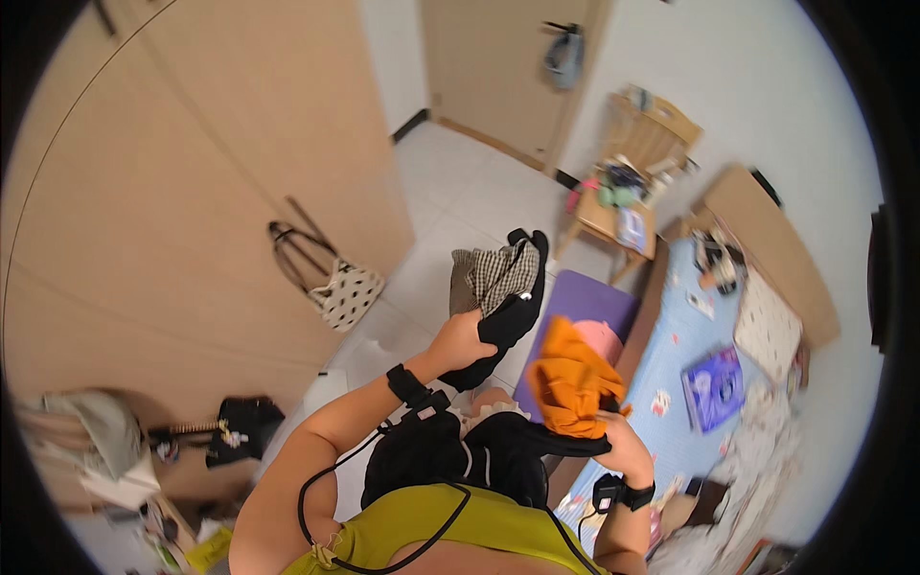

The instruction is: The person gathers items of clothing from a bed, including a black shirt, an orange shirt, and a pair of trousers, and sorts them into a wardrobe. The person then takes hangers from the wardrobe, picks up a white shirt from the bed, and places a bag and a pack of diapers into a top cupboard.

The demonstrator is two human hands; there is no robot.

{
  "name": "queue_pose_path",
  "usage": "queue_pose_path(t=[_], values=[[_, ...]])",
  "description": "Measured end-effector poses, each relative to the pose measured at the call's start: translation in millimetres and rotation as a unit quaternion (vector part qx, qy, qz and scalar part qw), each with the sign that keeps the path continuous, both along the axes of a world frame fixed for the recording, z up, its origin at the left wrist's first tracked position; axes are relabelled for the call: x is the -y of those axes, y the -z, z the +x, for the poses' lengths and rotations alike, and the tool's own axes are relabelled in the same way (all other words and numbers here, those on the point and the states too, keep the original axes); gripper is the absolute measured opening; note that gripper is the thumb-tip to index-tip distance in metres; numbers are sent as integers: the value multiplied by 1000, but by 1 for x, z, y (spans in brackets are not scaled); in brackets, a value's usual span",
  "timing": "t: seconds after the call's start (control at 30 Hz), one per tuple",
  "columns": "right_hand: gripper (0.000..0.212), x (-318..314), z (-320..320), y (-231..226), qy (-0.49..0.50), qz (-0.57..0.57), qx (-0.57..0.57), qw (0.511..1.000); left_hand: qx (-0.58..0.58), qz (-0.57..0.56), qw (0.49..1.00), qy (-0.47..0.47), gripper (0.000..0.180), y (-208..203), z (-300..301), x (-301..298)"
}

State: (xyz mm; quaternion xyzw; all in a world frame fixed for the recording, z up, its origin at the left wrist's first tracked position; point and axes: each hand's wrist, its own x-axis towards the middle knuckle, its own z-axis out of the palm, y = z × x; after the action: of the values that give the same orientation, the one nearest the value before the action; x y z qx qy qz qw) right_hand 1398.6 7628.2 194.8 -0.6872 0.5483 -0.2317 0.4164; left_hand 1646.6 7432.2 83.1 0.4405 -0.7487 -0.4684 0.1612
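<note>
One hand, the left [460,343], is left of the bed [659,388], its fingers grasping black cloth [508,323] bunched with checked cloth [504,272]; the right hand [625,450] clutches orange cloth [573,379] in its fingers, by the bed's left edge.

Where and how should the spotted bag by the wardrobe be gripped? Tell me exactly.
By its dark straps, coming from the room side. The straps stand above the spotted bag in an open loop that could likely be hooked, while the wardrobe door behind it probably blocks the far side. The left hand is nearer, but it holds black cloth.
</note>
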Motion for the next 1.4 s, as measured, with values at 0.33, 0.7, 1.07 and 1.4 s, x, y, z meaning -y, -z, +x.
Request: queue_pose_path(t=[0.33,0.7,1.07,1.4], values=[[48,358,100,33,-229,-32,201,952,-42,13,997,61,40,-95,129,105],[30,491,145,105,-339,147,253,894,-64,13,988,-137,46,-49,204,220],[45,478,75,112,-165,92,84,978,301,-128,717,-616,23,-5,228,344],[42,427,34,129,-63,112,62,990,450,-146,572,-671,28,11,172,321]])
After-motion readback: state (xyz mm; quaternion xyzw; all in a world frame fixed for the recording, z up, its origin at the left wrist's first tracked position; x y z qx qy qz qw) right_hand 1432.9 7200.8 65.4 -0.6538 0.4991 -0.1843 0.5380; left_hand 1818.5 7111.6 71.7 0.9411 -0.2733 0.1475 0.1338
